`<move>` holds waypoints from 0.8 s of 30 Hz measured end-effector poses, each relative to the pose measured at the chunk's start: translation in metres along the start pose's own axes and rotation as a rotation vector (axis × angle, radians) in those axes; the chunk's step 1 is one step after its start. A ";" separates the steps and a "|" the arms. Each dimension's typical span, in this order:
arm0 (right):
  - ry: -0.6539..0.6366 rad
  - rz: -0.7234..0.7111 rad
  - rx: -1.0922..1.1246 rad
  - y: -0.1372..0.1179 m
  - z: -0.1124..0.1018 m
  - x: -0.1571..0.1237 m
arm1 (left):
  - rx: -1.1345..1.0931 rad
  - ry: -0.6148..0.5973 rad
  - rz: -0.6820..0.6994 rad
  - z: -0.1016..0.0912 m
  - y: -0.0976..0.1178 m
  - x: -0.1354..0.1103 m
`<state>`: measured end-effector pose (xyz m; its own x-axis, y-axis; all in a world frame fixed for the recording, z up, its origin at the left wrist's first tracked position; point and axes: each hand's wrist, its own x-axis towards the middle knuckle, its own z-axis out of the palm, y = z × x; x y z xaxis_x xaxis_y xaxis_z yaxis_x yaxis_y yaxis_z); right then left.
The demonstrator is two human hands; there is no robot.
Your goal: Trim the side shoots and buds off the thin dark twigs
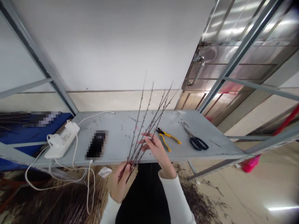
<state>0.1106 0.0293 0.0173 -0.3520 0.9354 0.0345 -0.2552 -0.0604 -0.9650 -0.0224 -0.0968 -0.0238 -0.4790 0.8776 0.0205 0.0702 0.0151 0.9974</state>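
My left hand (120, 183) is closed around the lower ends of a bunch of thin bare twigs (146, 121), which fan upward over the grey metal table (121, 146). My right hand (155, 149) touches the twigs midway up, its fingers pinching among the stems. Both hands sit at the table's near edge, above my dark lap.
On the table lie yellow-handled pliers (168, 138), black scissors (197, 141), a phone (96, 145) and a white power strip (62, 140) with trailing cables. Piles of cut twigs (58, 202) cover the floor. A metal door (221, 62) stands behind on the right.
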 end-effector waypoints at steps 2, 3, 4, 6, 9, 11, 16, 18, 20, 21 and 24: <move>0.013 0.018 0.047 -0.002 0.002 -0.002 | -0.054 0.043 -0.031 -0.001 0.000 0.002; 0.022 0.026 0.062 -0.003 0.002 -0.003 | -0.071 0.065 -0.055 -0.001 -0.001 0.003; 0.033 0.028 0.072 -0.003 0.001 -0.005 | -0.074 0.090 -0.069 -0.002 -0.002 0.004; 0.052 0.024 0.088 -0.003 -0.002 -0.008 | -0.040 0.139 -0.071 -0.002 -0.003 0.006; 0.058 0.011 0.102 -0.001 -0.007 -0.011 | 0.021 0.171 -0.051 -0.004 -0.004 0.008; 0.056 0.016 0.107 0.000 -0.009 -0.012 | 0.037 0.163 -0.039 -0.004 -0.003 0.009; 0.099 0.034 0.080 0.003 -0.012 -0.010 | 0.007 0.096 -0.044 0.001 -0.003 0.005; 0.123 0.031 0.077 0.005 -0.012 -0.009 | -0.034 0.070 -0.068 0.004 -0.003 0.004; 0.100 0.034 0.091 0.008 -0.012 -0.009 | -0.077 0.080 -0.086 0.005 -0.005 0.003; 0.072 0.043 0.101 0.010 -0.012 -0.009 | -0.102 0.098 -0.093 0.005 -0.006 0.004; 0.016 0.075 0.127 0.014 -0.012 -0.009 | -0.215 0.159 -0.126 0.004 -0.010 0.009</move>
<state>0.1216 0.0243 0.0006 -0.3601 0.9320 -0.0421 -0.3407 -0.1734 -0.9241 -0.0241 -0.0877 -0.0335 -0.6042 0.7892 -0.1104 -0.1770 0.0022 0.9842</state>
